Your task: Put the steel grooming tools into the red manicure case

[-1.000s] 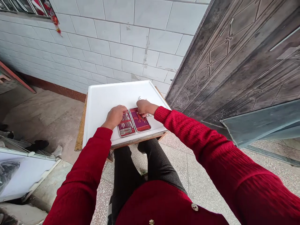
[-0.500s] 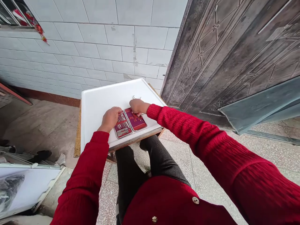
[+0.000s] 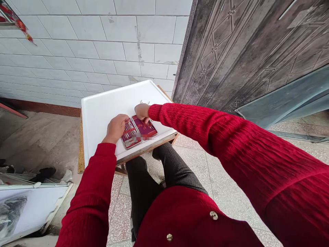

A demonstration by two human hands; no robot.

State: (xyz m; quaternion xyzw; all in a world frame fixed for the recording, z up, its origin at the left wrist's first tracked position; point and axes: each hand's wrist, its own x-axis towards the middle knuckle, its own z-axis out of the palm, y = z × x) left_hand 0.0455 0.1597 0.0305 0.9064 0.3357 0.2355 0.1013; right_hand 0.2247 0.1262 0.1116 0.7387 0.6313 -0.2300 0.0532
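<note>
A manicure set case (image 3: 146,129) lies unfolded on a white-topped table (image 3: 102,106). Its left half holds several slim silver tools (image 3: 130,132) under red straps; the right half is purple inside and holds a few tools. My left hand (image 3: 117,127) is closed on the outer left edge of the case. Over the upper part of the right half is my right hand (image 3: 142,111), fingers bent together and pointing down; whatever they pinch is hidden. Just beyond its knuckles shows a small silver tool (image 3: 145,102), partly covered, and I cannot tell whether it touches the hand.
A white tiled wall (image 3: 102,44) rises behind the table. At the right stands a dark patterned metal door (image 3: 218,51) with a bluish sheet (image 3: 282,103) near its bottom. A white panel with plastic (image 3: 31,206) lies at lower left. My legs (image 3: 169,168) are against the table's near side.
My right hand has shifted slightly left and away over the case. My left hand keeps its place at the edge. The whole view has moved a little.
</note>
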